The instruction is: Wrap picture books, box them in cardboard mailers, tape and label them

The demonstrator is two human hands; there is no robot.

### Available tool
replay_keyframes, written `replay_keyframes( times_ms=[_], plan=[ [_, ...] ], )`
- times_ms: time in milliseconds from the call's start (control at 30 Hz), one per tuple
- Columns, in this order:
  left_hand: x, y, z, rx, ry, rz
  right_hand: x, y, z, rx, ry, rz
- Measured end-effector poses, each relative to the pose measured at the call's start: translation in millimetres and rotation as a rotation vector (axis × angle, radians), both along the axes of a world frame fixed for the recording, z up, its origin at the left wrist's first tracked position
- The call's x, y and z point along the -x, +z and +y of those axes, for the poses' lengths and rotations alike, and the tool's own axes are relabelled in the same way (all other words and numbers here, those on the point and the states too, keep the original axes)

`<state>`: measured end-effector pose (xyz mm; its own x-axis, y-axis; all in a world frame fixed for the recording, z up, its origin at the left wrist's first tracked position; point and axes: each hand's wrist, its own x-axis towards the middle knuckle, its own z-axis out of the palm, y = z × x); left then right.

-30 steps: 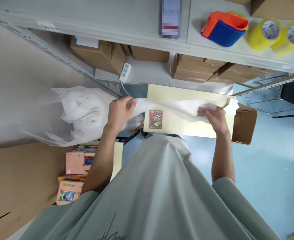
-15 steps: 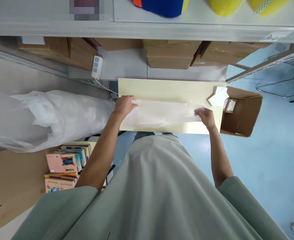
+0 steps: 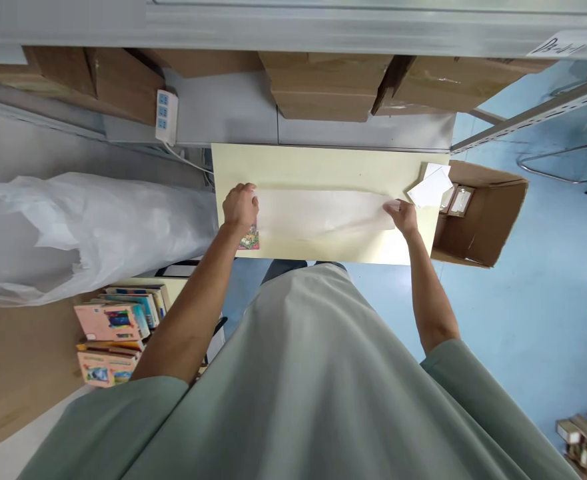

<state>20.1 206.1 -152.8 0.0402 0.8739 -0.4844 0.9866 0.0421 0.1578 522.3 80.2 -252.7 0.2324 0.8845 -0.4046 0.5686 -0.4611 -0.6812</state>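
Observation:
A long strip of thin, whitish translucent wrapping sheet lies stretched across the pale yellow board in front of me. At its left end my left hand is closed, its fingers pinching the sheet's upper corner. Beneath that hand a small colourful printed piece pokes out; most of it is hidden, so its kind is unclear. My right hand pinches the other end of the sheet between thumb and fingers. Just above and right of it lie white cards, overlapping at the board's edge.
An open cardboard box with small framed pieces stands right of the board. To the left is a large roll in white plastic, with books below it. Behind are a power strip and shelved cartons.
The sheet's left end has shifted so the colourful piece shows under my left hand. Both hands still grip the sheet. The camera view has moved closer and tilted down.

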Motion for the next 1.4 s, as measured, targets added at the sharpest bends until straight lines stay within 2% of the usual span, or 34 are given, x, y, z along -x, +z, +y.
replay_keyframes(
  times_ms=[100, 200, 267, 333, 433, 500, 700, 833, 967, 1067, 1200, 1400],
  plan=[
    [-11.6, -1.4, -4.9, -0.074, -0.036, -0.023, 8.1, 13.9, 10.8, 0.021, -0.045, -0.132],
    [-31.7, -7.0, -19.3, 0.012, -0.206, -0.123, 32.9, 37.3, 17.2, -0.093, 0.013, -0.342],
    [-46.9, -13.4, -33.0, 0.104, -0.317, -0.176, 56.4, 51.0, 18.7, -0.102, 0.19, -0.366],
    [-59.4, -21.0, -46.9, 0.181, -0.368, -0.18, 80.0, 58.6, 17.6, -0.036, 0.417, -0.329],
    [-68.1, -31.4, -63.7, 0.269, -0.36, -0.134, 104.3, 58.4, 10.1, 0.055, 0.677, -0.362],
    [-67.9, -36.4, -71.1, 0.303, -0.343, -0.114, 110.4, 55.0, 1.5, 0.085, 0.764, -0.413],
    [-66.6, -42.7, -82.9, 0.315, -0.339, -0.104, 122.5, 52.2, -15.2, 0.02, 0.786, -0.448],
    [-72.0, -44.5, -87.2, 0.313, -0.322, -0.093, 151.8, 47.7, -5.3, 0.017, 0.931, -0.408],
    [-71.6, -44.9, -87.8, 0.303, -0.323, -0.086, 171.6, 42.0, -0.2, 0.034, 1.051, -0.482],
    [-67.4, -44.8, -86.5, 0.315, -0.343, -0.089, 168.5, 42.0, -10.8, 0.073, 1.064, -0.512],
    [-62.8, -45.9, -84.4, 0.337, -0.347, -0.113, 148.1, 45.8, -39.5, 0.131, 1.021, -0.506],
    [-63.3, -47.1, -89.1, 0.304, -0.343, -0.157, 119.2, 45.6, -77.1, 0.19, 0.817, -0.503]
  ],
)
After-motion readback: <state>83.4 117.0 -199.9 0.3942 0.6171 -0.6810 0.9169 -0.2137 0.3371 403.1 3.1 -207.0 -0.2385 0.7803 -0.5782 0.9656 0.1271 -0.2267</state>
